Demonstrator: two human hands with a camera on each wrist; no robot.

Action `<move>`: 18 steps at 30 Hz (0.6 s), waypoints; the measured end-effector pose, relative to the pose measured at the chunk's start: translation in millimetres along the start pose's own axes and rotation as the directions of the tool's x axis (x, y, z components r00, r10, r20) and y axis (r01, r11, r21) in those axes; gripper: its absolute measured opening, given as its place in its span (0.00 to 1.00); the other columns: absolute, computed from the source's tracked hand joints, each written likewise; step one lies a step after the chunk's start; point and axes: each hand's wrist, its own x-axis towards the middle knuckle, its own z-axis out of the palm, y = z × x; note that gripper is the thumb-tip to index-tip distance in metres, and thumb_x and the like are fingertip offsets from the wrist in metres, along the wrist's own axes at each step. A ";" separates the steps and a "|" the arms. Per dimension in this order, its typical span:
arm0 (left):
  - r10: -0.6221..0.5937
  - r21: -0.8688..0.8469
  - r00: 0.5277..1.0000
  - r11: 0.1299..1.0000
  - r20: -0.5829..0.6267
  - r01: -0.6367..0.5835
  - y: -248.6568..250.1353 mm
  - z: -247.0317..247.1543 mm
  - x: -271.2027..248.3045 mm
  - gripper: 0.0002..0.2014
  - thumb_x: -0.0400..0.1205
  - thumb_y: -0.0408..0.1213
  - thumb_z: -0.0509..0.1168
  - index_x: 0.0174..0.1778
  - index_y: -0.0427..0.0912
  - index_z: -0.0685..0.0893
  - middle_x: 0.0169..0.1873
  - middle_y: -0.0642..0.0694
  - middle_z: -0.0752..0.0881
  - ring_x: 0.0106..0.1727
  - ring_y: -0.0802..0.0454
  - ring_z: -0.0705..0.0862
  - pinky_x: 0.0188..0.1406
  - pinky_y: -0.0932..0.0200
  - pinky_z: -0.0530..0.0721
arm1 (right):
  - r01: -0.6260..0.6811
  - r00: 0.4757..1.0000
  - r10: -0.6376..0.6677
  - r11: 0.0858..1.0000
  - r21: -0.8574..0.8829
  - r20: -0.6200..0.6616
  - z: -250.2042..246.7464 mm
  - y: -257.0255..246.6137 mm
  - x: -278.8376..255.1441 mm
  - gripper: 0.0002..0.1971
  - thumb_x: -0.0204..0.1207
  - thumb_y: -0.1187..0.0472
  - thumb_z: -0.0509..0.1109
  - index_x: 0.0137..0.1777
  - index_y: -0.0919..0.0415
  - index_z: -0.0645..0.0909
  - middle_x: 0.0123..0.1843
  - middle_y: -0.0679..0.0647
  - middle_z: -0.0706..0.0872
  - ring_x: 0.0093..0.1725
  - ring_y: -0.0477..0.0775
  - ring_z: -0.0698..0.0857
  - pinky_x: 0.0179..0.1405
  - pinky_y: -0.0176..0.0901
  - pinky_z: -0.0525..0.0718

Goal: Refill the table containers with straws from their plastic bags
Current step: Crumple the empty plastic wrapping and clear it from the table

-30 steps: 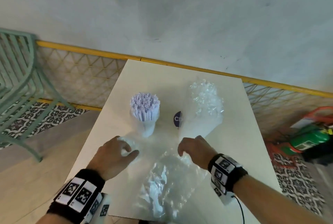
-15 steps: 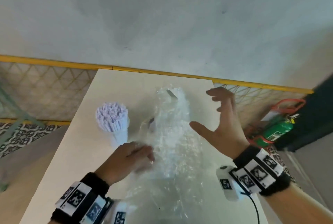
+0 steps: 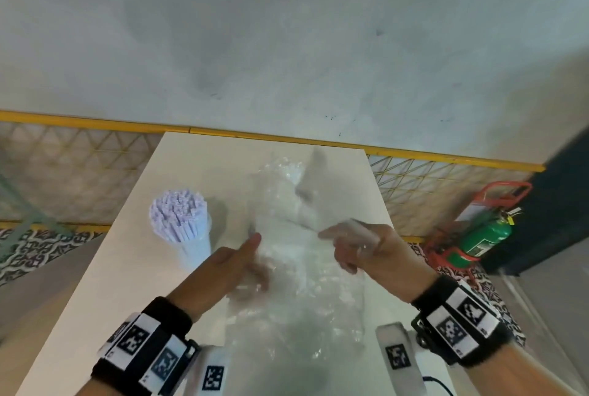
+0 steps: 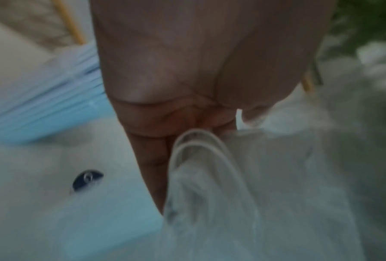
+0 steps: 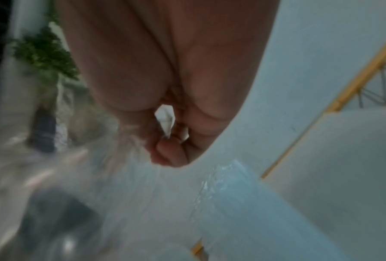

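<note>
A white cup (image 3: 195, 249) packed with pale lilac straws (image 3: 178, 218) stands upright on the left of the white table (image 3: 105, 316). A clear plastic bag (image 3: 296, 293) hangs between my hands over the middle of the table. My left hand (image 3: 255, 258) pinches its left edge, thumb pointing up, just right of the cup. My right hand (image 3: 344, 246) has its fingers curled round the bag's right edge. In the left wrist view my left hand (image 4: 201, 130) pinches a folded plastic edge (image 4: 201, 159). In the right wrist view my right hand (image 5: 172, 134) nips the film (image 5: 165, 118). More crumpled plastic (image 3: 280, 191) shows behind.
A yellow rail (image 3: 287, 138) with lattice fencing runs along the table's far edge below a grey wall. A green fire extinguisher (image 3: 484, 236) in a red stand sits on the floor to the right. Patterned floor tiles (image 3: 28, 249) lie to the left.
My right hand, raised and open half a second ago, has come down and gripped the bag's right side. The left hand has kept its hold and the bag is lifted and stretched between both hands.
</note>
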 end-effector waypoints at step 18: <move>-0.039 -0.430 0.989 0.898 0.141 0.096 29.0 15.6 -9.9 0.21 0.78 0.47 0.60 0.35 0.29 0.83 0.43 0.26 0.83 0.16 0.54 0.73 0.13 0.69 0.68 | 0.379 0.913 -0.355 0.566 -0.732 0.198 -20.2 -14.6 -9.3 0.25 0.76 0.78 0.59 0.53 0.52 0.92 0.53 0.51 0.70 0.37 0.45 0.72 0.46 0.23 0.70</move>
